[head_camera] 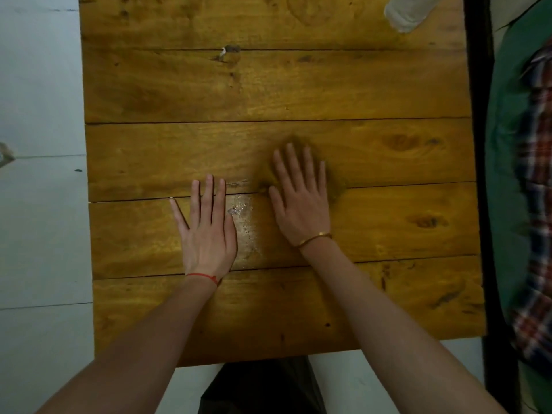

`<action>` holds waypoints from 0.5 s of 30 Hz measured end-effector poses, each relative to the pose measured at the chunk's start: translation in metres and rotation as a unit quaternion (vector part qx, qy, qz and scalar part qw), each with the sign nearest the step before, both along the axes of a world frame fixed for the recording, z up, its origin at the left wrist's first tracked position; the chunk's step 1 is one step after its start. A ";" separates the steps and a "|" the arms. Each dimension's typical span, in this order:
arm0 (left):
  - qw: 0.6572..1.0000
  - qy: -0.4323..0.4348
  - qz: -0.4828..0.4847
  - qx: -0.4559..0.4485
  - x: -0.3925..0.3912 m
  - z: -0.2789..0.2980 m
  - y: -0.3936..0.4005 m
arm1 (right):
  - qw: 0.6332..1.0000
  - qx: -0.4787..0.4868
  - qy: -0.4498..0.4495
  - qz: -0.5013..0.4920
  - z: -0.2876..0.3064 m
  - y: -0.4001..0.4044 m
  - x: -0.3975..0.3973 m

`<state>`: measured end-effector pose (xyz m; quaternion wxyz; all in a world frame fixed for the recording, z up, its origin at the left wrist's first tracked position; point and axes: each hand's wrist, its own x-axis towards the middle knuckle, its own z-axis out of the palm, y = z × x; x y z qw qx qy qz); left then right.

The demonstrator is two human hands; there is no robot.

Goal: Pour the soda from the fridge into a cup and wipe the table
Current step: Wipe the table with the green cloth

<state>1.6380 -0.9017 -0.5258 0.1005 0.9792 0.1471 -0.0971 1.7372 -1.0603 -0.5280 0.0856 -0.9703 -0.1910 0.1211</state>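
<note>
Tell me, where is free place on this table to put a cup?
The far planks of the table are bare, between its left edge and the white cloth. The near plank is bare beside the forearms. The middle is crowded: left hand, wet patch, right hand.

White cloth cut off by the top edge.

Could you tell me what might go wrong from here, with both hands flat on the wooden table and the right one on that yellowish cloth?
1. The wet patch lies between the left hand and right hand; the cloth sits beside it, so a stroke could miss it.
2. Liquid may seep into the plank gap in the table nearby.
3. A wide sweep could knock the white object at the far edge.
</note>
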 end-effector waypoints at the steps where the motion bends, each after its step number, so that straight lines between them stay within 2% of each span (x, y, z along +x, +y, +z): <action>1: 1.000 0.000 0.000 0.000 0.000 0.000 0.000 | 0.999 -0.002 0.008 0.044 0.002 0.002 -0.011; 4: 1.000 0.005 -0.002 0.007 0.001 0.002 0.000 | 0.994 -0.013 0.017 0.107 0.004 -0.020 -0.024; 6: 1.000 0.009 -0.002 0.007 0.001 0.003 0.001 | 0.997 -0.033 0.011 0.061 0.003 -0.042 -0.012; 8: 1.000 0.012 -0.001 0.013 0.002 0.004 0.001 | 0.999 -0.043 0.007 -0.024 0.001 -0.052 0.012; 11: 1.000 0.018 -0.003 0.020 0.002 0.005 0.001 | 0.990 -0.030 -0.002 -0.136 -0.001 -0.032 0.050; 13: 1.000 0.020 -0.005 0.021 0.002 0.004 0.001 | 0.989 -0.023 -0.007 -0.147 -0.003 -0.006 0.059; 15: 1.000 0.022 -0.006 0.018 0.002 0.005 0.001 | 0.995 -0.013 -0.007 -0.094 -0.001 0.016 0.047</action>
